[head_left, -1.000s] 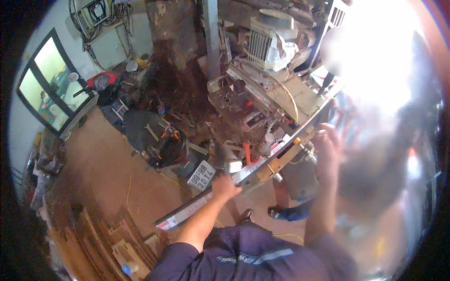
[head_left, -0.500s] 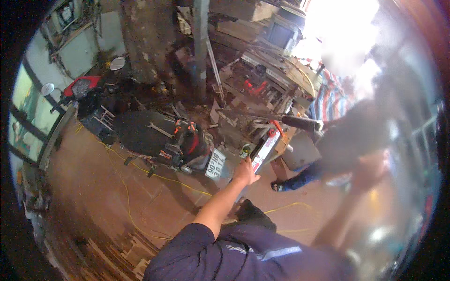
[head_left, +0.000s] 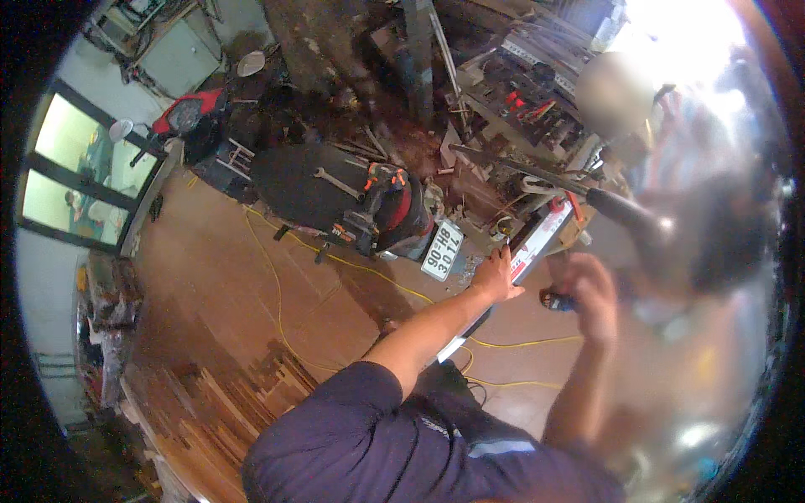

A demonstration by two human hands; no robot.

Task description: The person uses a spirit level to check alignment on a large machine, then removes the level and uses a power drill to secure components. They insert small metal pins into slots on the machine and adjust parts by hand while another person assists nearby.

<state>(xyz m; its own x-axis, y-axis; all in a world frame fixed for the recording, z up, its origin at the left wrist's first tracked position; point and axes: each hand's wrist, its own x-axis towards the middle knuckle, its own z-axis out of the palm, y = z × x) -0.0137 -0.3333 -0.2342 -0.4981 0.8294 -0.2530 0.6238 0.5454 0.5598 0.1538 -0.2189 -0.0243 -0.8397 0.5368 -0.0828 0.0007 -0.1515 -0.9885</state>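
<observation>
My left hand (head_left: pixel 496 275) is closed around the edge of a long white-faced bar (head_left: pixel 537 239) with red markings, which slants from near my body up to the right. An orange-red clamp-like piece (head_left: pixel 573 205) sits at the bar's far end. My right hand (head_left: pixel 589 285) is raised to the right of the bar, apart from it; motion blur smears its fingers. Just beyond the bar's far end lies a dark tube-like shape (head_left: pixel 620 208), partly blurred.
Left of the bar stands a motorbike (head_left: pixel 319 189) with a wrench (head_left: pixel 340 183) on its seat. Yellow cord (head_left: pixel 377 279) runs over the floor, wood strips (head_left: pixel 226 411) lie lower left, and tools crowd a bench (head_left: pixel 537 109). Another person's sandalled foot (head_left: pixel 556 300) is near my right hand.
The view has swung, so the scene sits further right and lower. My right hand has come inward from the far right toward the bar. My left hand stays on the bar.
</observation>
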